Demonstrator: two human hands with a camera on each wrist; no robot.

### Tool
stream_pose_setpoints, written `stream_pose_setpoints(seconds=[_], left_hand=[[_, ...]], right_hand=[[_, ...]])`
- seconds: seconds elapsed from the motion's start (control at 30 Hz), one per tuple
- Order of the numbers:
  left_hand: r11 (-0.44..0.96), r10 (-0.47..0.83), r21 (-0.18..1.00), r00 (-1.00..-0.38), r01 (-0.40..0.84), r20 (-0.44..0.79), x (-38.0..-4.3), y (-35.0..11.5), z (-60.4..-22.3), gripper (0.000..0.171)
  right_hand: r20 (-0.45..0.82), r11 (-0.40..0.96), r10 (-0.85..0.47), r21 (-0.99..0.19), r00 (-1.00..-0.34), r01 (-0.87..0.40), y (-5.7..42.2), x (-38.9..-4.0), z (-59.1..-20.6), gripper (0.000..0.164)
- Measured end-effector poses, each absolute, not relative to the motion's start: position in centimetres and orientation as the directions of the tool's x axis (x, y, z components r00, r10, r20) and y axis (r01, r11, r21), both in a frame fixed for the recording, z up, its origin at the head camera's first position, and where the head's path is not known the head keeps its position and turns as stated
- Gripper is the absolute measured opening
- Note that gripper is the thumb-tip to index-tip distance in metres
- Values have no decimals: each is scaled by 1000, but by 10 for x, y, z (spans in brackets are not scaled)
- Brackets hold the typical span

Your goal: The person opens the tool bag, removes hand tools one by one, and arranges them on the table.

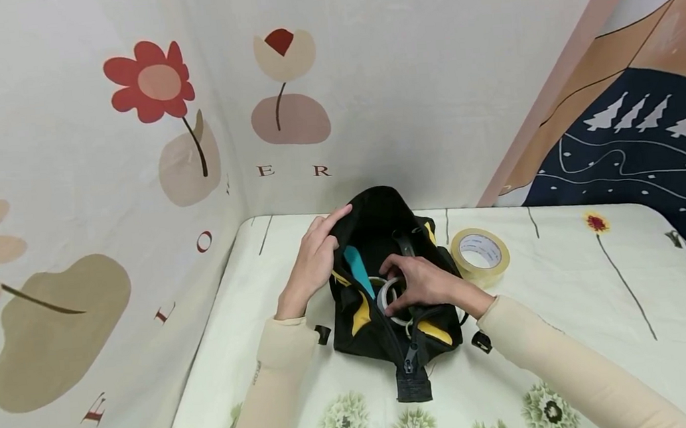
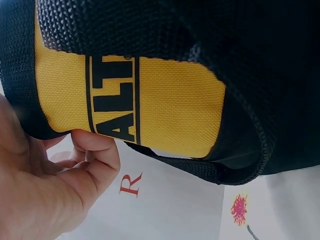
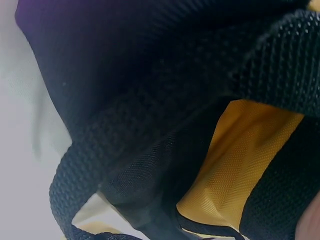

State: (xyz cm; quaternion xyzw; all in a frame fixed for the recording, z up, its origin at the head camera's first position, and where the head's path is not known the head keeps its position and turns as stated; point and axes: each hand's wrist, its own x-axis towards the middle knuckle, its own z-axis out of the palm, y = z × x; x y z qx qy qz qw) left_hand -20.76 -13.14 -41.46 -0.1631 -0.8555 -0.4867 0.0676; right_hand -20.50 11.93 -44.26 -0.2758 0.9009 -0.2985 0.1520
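A black and yellow tool bag (image 1: 353, 342) stands with its top unzipped on the table. My left hand (image 1: 313, 262) grips the left edge of its opening; the left wrist view shows the fingers curled at the yellow lettered panel (image 2: 180, 102). Reaching into the bag, my right hand (image 1: 423, 281) pinches a pale ring, which looks like a roll of tape (image 1: 383, 299), between thumb and fingers. A turquoise object (image 1: 359, 271) leans inside, left of that roll. In the right wrist view, the bag's strap and side hide nearly all of the right hand.
Rolls of clear yellowish tape (image 1: 485, 275), seemingly stacked, stand right of the bag. Black strap buckles (image 1: 481, 342) lie beside the bag on the flower-printed tablecloth (image 1: 566, 277). Behind and to the left hangs a printed cloth wall (image 1: 383, 103).
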Motion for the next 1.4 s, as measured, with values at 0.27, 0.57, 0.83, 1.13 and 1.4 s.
stream_pose_setpoints(seconds=[0.27,0.57,0.83,1.13,1.4], left_hand=[[479,212,807,-938,345,275,-208,-131,-414,66],[472,212,814,-940,339,268,-207,-131,-415,66],[475,214,808,-937,347,277,-205,-131,-414,65],[476,218,805,-934,355,283,-206,-130,-414,65],[483,218,801,-935,353,280,-206,-130,-415,64]], right_hand=[[-121,669,-589,-627,-799,-398,122,-206,-441,67],[-37,578,-631,-689,-775,-438,130,-205,-442,46],[-7,509,-653,-744,-757,-433,136,-205,-439,39],[33,447,-689,-768,-724,-460,139,-205,-437,39],[48,436,-714,-751,-699,-496,142,-202,-431,40]])
